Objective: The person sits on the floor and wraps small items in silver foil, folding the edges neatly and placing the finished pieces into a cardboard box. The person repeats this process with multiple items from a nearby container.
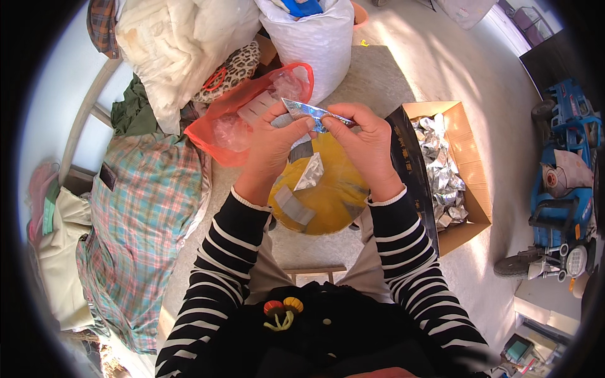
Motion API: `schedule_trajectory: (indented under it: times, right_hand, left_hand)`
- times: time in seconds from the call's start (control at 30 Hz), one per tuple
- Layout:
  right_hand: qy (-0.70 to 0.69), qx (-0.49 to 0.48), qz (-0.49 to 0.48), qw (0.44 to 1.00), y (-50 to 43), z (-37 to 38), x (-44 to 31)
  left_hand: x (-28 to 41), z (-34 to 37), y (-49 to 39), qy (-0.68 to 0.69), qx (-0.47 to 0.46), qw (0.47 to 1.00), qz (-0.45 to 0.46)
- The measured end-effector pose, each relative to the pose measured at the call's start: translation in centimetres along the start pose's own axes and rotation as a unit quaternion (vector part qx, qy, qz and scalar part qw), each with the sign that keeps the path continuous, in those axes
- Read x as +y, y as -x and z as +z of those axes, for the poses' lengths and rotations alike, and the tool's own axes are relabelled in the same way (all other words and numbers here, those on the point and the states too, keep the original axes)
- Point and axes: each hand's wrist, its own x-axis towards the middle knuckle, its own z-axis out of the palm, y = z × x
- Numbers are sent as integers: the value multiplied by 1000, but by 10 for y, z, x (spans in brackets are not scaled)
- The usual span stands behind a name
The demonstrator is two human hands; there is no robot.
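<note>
Between my two hands is a folded sheet of shiny silver foil paper (309, 112), with a pointed end at the left and a rainbow sheen. My left hand (279, 137) pinches its left part, thumb in front. On the right part, my right hand (361, 132) grips with thumb and index finger. Both hands are held above a round yellow stool-like surface (331, 208). On that surface lie a folded silver foil piece (310, 172) and a flat grey-white sheet stack (294, 205).
An open cardboard box (465, 165) of folded foil pieces (442, 165) stands at right. Beyond my left hand are a red plastic bag (203, 137) and a stuffed white woven sack (314, 47). Plaid cloth (142, 198) drapes at left; a blue toy vehicle (562, 189) stands far right.
</note>
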Motion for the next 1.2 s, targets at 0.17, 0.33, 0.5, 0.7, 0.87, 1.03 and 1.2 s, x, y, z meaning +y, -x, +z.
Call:
schedule_trajectory:
  times: [0.17, 0.33, 0.5, 0.7, 0.87, 1.03, 1.2]
  right_hand:
    - [102, -1, -72, 992, -2, -2, 3]
    - [253, 1, -182, 950, -3, -6, 0]
    - [292, -4, -239, 926, -5, -5, -2]
    - [224, 27, -161, 961, -3, 2, 1]
    - [298, 18, -240, 924, -4, -1, -1]
    - [332, 18, -270, 903, -4, 0, -2]
    - [315, 17, -278, 907, -4, 0, -1]
  left_hand:
    - [-2, 2, -2, -4, 13, 1000, -14]
    - [-2, 4, -2, 6, 20, 1000, -1]
    - [-2, 5, -3, 12, 22, 1000, 11]
    - [-1, 4, -2, -39, 23, 999, 25]
    - [-2, 3, -1, -51, 28, 998, 27]
    - [-2, 4, -2, -40, 30, 998, 28]
    - [-3, 2, -1, -51, 31, 998, 19]
